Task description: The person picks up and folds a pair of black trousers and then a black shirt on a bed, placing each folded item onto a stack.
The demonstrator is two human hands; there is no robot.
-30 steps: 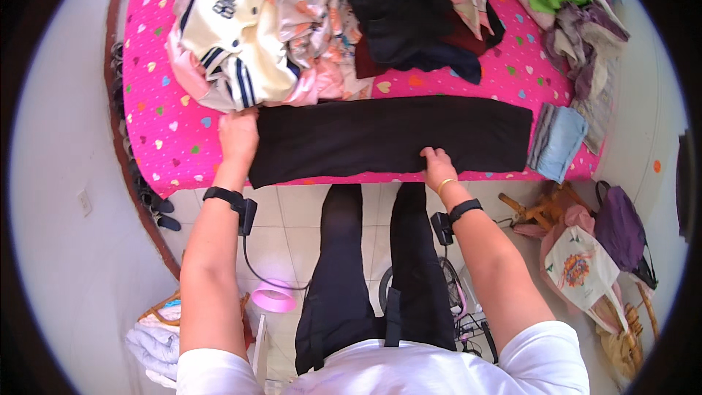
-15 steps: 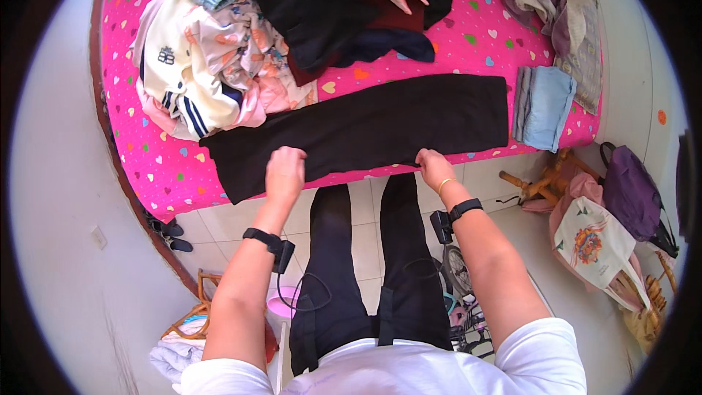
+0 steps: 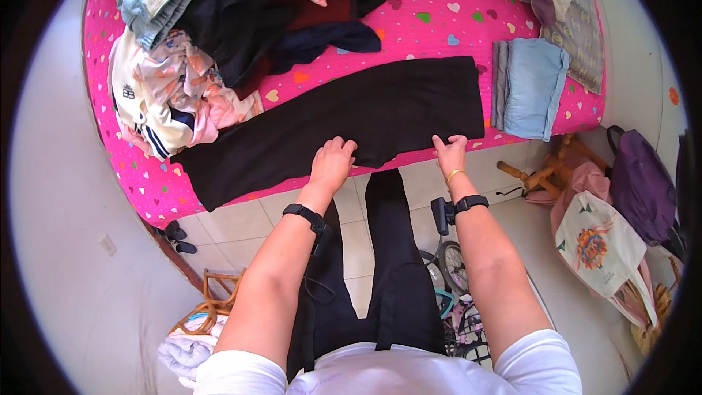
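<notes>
A long black garment [image 3: 344, 110], which looks like trousers folded lengthwise, lies flat across the near part of the bed. At its front edge, near the middle, my left hand [image 3: 333, 164] rests with fingers slightly bent and apart, touching the cloth. My right hand [image 3: 452, 153] is at the same edge farther right, its thumb and fingers spread, holding nothing. Just beyond the garment's right end sits a folded stack of light blue and grey clothes [image 3: 534, 88].
A heap of loose clothes, including a cream top [image 3: 131, 95] and blue jeans [image 3: 157, 4], covers the bed's far left. The pink heart-patterned sheet [image 3: 439, 29] shows between. Right of the bed are a wooden chair [image 3: 541, 175], a purple bag [image 3: 643, 183] and a white tote [image 3: 596, 245].
The view has shifted right. My left hand has slid rightward along the garment's near edge, closer to the right hand. The fingers of my right hand have spread from a pinch.
</notes>
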